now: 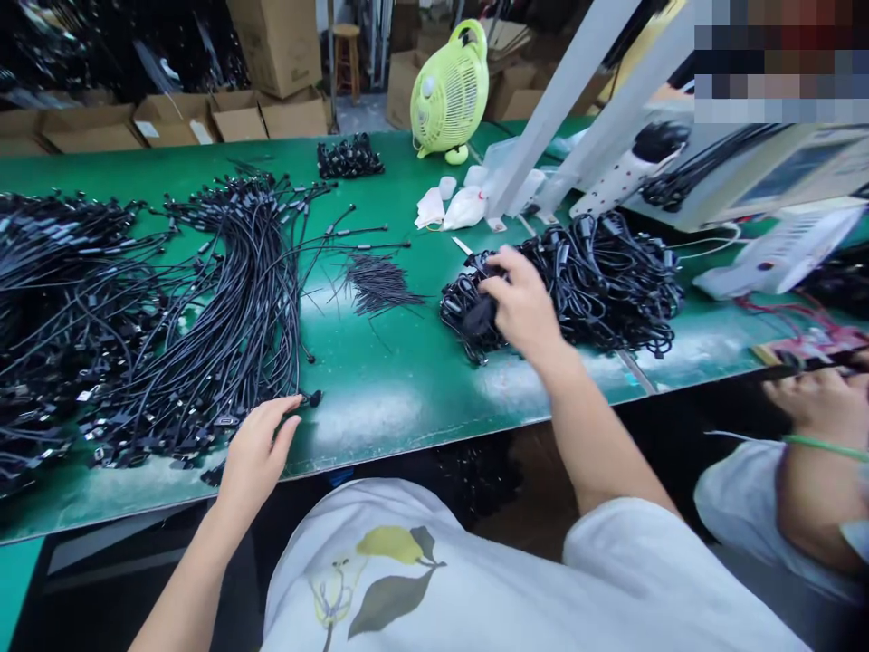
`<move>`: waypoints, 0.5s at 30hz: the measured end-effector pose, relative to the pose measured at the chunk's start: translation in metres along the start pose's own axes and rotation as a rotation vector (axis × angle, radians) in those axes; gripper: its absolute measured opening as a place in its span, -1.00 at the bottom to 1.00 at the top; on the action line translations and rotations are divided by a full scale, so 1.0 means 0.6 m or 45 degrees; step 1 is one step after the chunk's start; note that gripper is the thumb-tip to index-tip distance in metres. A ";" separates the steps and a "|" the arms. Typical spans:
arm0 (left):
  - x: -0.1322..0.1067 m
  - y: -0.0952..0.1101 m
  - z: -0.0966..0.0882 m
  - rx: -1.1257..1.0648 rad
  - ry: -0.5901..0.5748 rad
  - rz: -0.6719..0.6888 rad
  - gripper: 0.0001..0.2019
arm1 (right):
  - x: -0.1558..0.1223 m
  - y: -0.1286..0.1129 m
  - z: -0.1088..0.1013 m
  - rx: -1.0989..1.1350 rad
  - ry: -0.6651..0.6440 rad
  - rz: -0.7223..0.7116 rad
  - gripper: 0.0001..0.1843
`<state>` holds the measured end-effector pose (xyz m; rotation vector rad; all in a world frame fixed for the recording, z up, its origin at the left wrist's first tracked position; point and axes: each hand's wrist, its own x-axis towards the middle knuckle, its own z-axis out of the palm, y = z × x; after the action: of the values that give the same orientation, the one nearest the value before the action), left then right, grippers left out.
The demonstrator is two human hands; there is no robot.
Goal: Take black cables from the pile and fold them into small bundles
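Observation:
My left hand (254, 453) rests at the green table's (380, 398) front edge, fingers stretched toward the plug end of a loose black cable (309, 397) from the big spread of straight cables (224, 299). It holds nothing. My right hand (522, 303) reaches over a heap of coiled black cables (597, 281) and its fingers are closed on one coiled bundle (479, 317) at the heap's left end.
More black cables (54, 299) cover the table's left. A small pile of thin black ties (380, 282) lies mid-table, white bags (452, 206) and a green fan (449, 91) behind. Test equipment (774, 172) stands at right, where another person's hand (815, 398) works. Cardboard boxes (169, 118) line the back.

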<state>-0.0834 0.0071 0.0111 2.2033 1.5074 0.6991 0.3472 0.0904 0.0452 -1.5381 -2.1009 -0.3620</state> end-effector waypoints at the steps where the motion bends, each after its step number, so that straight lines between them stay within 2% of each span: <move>1: 0.000 -0.003 -0.004 0.037 0.047 0.011 -0.70 | 0.009 0.030 -0.007 0.000 -0.021 -0.022 -0.63; 5: 0.003 -0.006 -0.023 0.228 0.248 -0.007 -0.67 | 0.039 0.121 -0.001 0.108 -0.189 -0.166 -0.63; 8: 0.008 -0.022 -0.043 0.347 0.257 -0.109 -0.61 | 0.044 0.143 0.016 0.189 -0.148 -0.257 -0.53; 10: 0.015 -0.043 -0.059 0.418 0.238 -0.191 -0.57 | 0.041 0.134 0.017 0.173 -0.010 -0.199 -0.51; 12: 0.033 -0.069 -0.074 0.486 0.259 -0.258 -0.56 | 0.041 0.103 0.014 0.137 0.063 -0.068 -0.55; 13: 0.046 -0.083 -0.080 0.517 0.272 -0.282 -0.57 | 0.044 0.078 0.014 0.139 0.063 -0.049 -0.58; 15: 0.083 -0.108 -0.088 0.544 0.221 -0.314 -0.61 | 0.060 0.015 0.025 0.241 -0.031 -0.158 -0.63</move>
<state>-0.1484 0.0780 0.0264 2.2296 2.1409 0.5370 0.3435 0.1298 0.0518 -1.3145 -2.1868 -0.1819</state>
